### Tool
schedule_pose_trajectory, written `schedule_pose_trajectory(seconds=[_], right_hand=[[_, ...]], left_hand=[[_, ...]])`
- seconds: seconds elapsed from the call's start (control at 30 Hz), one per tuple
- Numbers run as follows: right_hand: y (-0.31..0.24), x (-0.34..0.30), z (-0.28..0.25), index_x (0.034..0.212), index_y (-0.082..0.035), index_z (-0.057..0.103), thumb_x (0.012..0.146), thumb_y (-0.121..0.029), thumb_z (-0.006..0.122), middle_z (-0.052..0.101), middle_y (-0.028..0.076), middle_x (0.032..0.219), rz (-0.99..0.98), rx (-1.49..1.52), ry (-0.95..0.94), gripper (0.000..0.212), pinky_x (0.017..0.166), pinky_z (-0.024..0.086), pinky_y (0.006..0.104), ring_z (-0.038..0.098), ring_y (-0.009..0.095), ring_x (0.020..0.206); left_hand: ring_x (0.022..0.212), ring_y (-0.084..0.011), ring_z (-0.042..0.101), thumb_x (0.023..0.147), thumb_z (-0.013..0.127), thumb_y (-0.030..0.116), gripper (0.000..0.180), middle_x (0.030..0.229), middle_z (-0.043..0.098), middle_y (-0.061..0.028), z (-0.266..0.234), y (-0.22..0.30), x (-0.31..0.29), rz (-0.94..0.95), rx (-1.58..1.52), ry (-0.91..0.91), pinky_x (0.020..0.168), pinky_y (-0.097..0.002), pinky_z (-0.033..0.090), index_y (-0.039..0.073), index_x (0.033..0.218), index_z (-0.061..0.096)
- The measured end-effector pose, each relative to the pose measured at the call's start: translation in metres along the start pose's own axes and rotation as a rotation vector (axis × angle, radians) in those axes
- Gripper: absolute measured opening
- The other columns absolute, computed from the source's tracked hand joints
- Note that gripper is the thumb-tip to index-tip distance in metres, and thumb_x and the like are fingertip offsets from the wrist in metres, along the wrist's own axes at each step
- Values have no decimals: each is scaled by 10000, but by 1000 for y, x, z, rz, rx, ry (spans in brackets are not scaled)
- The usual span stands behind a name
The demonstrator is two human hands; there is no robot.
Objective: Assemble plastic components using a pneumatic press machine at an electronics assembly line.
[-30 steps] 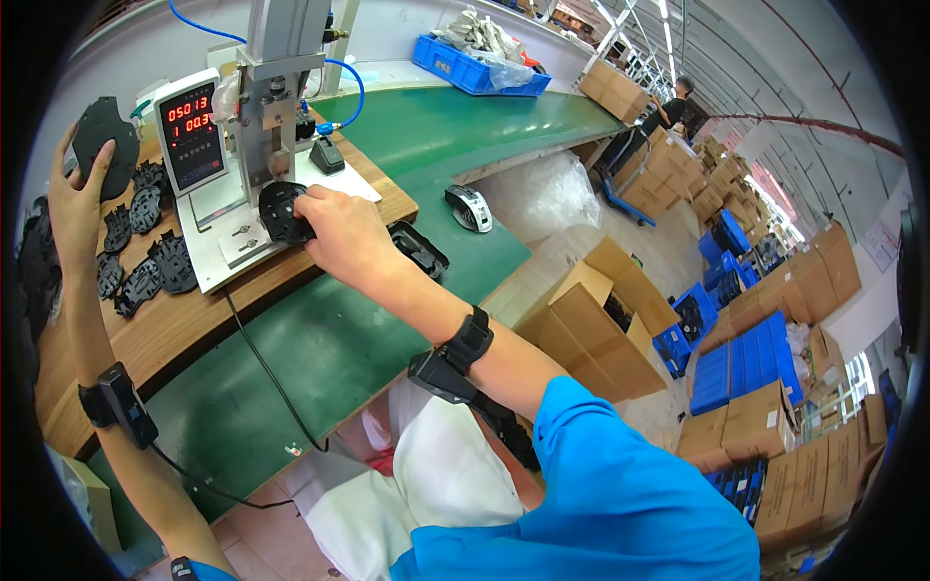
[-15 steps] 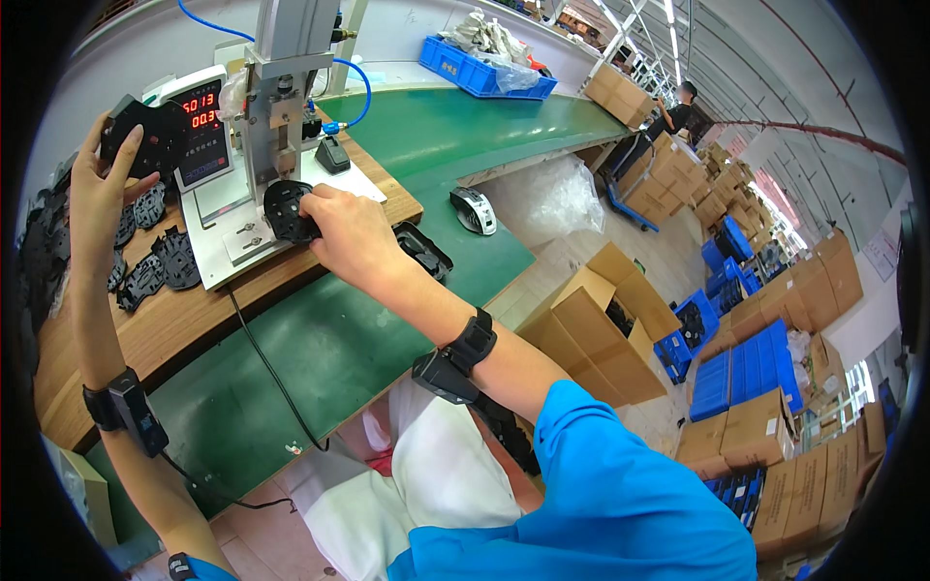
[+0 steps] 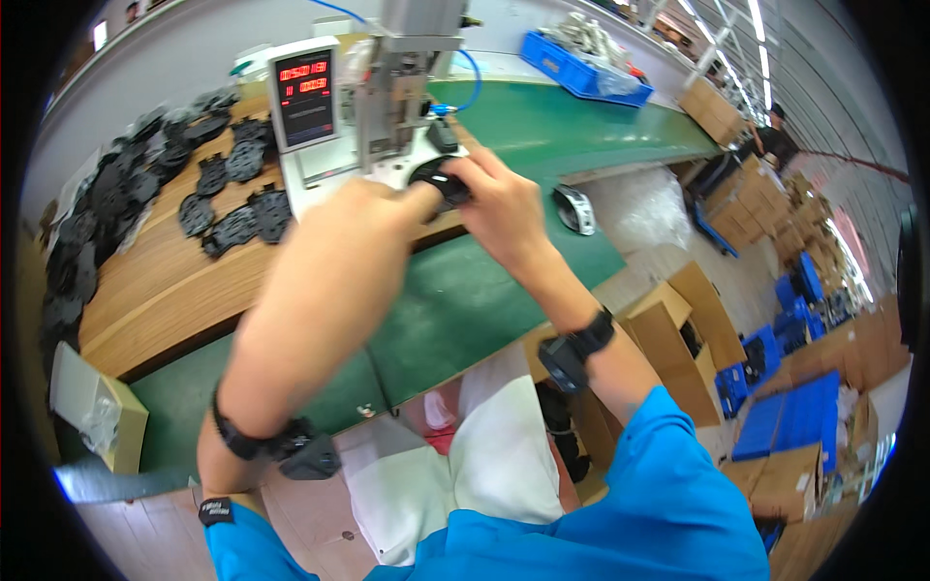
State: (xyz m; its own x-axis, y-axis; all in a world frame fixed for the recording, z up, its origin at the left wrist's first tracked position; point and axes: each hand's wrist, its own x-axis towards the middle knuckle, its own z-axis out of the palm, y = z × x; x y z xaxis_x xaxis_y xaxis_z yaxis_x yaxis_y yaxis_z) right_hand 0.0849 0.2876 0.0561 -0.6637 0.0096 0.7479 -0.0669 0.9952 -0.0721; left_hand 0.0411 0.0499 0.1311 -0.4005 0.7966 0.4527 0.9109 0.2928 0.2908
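My two hands meet over the front right corner of the press's white base plate (image 3: 308,192). Between them is a black plastic mouse shell part (image 3: 441,182), largely covered by fingers. My right hand (image 3: 502,205) pinches its right side with the fingers closed. From the left, my left hand (image 3: 373,213) reaches across, blurred, its fingertips closed on the part's left edge. Just behind the part, a small black block (image 3: 443,136) sits on the plate. The metal press column (image 3: 387,107) rises behind my hands. A white and black computer mouse (image 3: 573,209) lies right of my right hand.
A display with red digits (image 3: 306,95) stands left of the press. Several black shell parts (image 3: 232,228) lie on the wooden board (image 3: 174,300), with more heaped at far left. A blue crate (image 3: 586,70) stands at the back. Open cartons (image 3: 668,329) stand right; a person (image 3: 775,140) is beyond.
My left hand has come down and right from beside the display, where it held up a black shell part, to the part at my right hand. The view has shifted left.
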Motion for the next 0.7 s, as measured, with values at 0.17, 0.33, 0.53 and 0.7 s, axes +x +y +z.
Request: schedule_pose_trajectory(seconds=[0.17, 0.33, 0.53, 0.7], right_hand=[[1, -49, -23, 1048, -99, 719, 691, 69, 732, 726, 40, 1122, -58, -6, 186, 394, 706, 585, 369, 735, 283, 842], [-1, -104, -55, 1018, -69, 736, 662, 97, 735, 733, 64, 1118, -12, -76, 189, 393, 718, 591, 346, 746, 273, 874], [-10, -192, -102, 1025, -47, 742, 649, 115, 771, 737, 118, 1123, 186, -81, 162, 410, 772, 614, 359, 751, 315, 921], [-15, -239, -113, 1029, -35, 732, 680, 124, 752, 727, 142, 1139, 388, -42, 120, 384, 825, 603, 382, 731, 338, 976]], left_hand=[[1134, -346, 637, 837, 637, 9, 355, 1066, 668, -196, 46, 22, -2, 88, 225, -111, 915, -452, 564, 18, 1191, 606], [1278, -335, 611, 837, 657, 51, 367, 1288, 674, -224, 88, 16, 2, 259, 351, -35, 1102, -458, 482, 51, 1202, 624], [1260, -349, 627, 859, 622, 73, 350, 1268, 686, -221, 91, 7, 13, 262, 425, -22, 1140, -480, 451, 61, 1207, 656], [1289, -357, 619, 872, 602, 43, 370, 1313, 674, -211, 105, -10, 25, 264, 482, 159, 1139, -473, 465, 90, 1233, 669]])
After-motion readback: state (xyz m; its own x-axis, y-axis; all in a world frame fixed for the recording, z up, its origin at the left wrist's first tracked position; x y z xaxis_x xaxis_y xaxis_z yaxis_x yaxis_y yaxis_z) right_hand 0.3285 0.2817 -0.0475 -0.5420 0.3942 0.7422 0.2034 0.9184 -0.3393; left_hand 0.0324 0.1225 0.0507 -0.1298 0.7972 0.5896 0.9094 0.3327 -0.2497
